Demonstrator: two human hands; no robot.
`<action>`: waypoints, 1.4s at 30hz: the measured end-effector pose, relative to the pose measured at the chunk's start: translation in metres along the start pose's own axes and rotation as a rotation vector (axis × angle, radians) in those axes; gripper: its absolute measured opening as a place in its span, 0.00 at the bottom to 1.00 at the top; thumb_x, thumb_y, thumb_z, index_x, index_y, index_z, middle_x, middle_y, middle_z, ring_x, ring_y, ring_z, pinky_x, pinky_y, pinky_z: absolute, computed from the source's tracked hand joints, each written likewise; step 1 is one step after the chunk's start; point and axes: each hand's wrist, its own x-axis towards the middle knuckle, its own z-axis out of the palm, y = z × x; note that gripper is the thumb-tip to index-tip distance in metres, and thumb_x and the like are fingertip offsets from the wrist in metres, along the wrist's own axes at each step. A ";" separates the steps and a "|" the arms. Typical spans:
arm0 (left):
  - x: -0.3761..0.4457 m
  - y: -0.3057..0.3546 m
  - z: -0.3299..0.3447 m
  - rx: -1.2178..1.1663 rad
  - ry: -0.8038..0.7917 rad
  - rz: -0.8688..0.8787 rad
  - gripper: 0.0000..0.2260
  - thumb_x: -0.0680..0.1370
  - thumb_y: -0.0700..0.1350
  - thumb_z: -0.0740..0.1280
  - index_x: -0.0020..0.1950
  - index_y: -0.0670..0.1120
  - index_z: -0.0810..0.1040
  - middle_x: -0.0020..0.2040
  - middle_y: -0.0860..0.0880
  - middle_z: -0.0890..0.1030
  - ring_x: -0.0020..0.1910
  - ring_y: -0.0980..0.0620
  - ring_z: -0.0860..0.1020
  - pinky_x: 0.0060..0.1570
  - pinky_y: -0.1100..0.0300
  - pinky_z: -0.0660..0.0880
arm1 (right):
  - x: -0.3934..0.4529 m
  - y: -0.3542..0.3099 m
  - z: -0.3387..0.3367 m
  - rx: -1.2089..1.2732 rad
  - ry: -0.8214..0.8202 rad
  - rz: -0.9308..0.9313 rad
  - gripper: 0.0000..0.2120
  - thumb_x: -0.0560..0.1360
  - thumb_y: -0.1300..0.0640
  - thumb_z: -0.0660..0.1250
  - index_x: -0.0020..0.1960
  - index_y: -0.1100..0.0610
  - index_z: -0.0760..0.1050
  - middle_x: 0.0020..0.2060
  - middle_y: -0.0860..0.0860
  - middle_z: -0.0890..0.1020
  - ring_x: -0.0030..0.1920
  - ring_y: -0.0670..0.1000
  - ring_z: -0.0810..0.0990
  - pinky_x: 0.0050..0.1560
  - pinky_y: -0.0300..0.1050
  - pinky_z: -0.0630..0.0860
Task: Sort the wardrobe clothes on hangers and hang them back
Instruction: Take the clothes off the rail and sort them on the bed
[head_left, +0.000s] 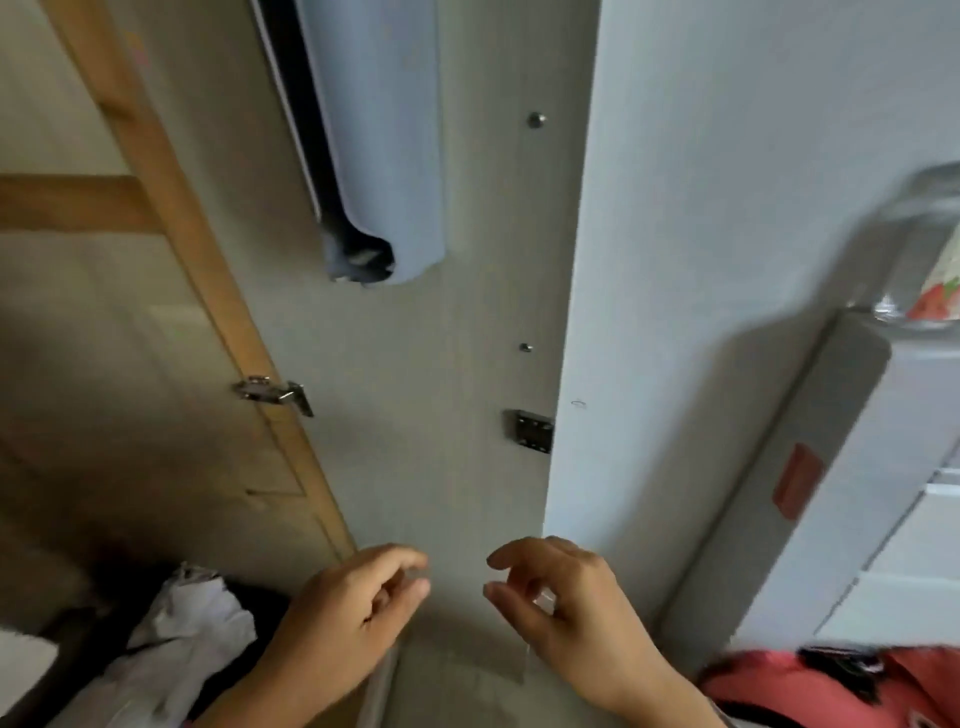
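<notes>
Left hand: the left hand (358, 608) sits at lower centre of the frame, fingers loosely curled, holding nothing I can see.
Right hand: the right hand (561, 597) is just beside it to the right, fingers half bent with thumb and forefinger apart; whether anything thin is pinched there, I cannot tell.
Task's thing: a pale blue-grey garment with a dark lining (374, 156) hangs at upper centre, in front of the grey wardrobe door panel (415, 415), well apart from both hands.
More clothes: a crumpled white cloth (182, 634) lies over dark fabric at lower left; a coral-red garment (831, 686) shows at lower right.
Surroundings: a wooden frame (171, 208) runs diagonally down the left, with a metal hinge (272, 392) on it.
Step in hand: probably reaching for the next piece to sort.
Doing it well: I would take one garment at a time, find its shoulders, and keep it level on the hanger.
</notes>
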 end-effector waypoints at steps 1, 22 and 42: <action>-0.007 -0.013 -0.017 0.008 0.037 -0.053 0.05 0.71 0.63 0.63 0.46 0.69 0.74 0.46 0.69 0.76 0.42 0.64 0.76 0.38 0.71 0.72 | 0.014 -0.010 0.017 0.022 -0.031 -0.038 0.14 0.70 0.40 0.63 0.51 0.44 0.77 0.35 0.40 0.78 0.42 0.42 0.77 0.37 0.28 0.67; -0.071 -0.046 -0.268 0.476 0.976 -0.350 0.13 0.73 0.64 0.58 0.52 0.61 0.75 0.48 0.65 0.75 0.50 0.64 0.75 0.44 0.67 0.74 | 0.248 -0.266 0.158 0.415 -0.251 -0.818 0.10 0.70 0.41 0.66 0.50 0.41 0.75 0.44 0.38 0.78 0.49 0.39 0.76 0.49 0.32 0.72; -0.085 0.024 -0.601 0.870 1.452 0.054 0.16 0.73 0.60 0.59 0.51 0.52 0.78 0.46 0.57 0.75 0.41 0.58 0.76 0.43 0.51 0.77 | 0.358 -0.608 0.090 0.801 0.084 -0.984 0.08 0.72 0.50 0.70 0.48 0.53 0.78 0.39 0.46 0.80 0.39 0.43 0.76 0.41 0.39 0.72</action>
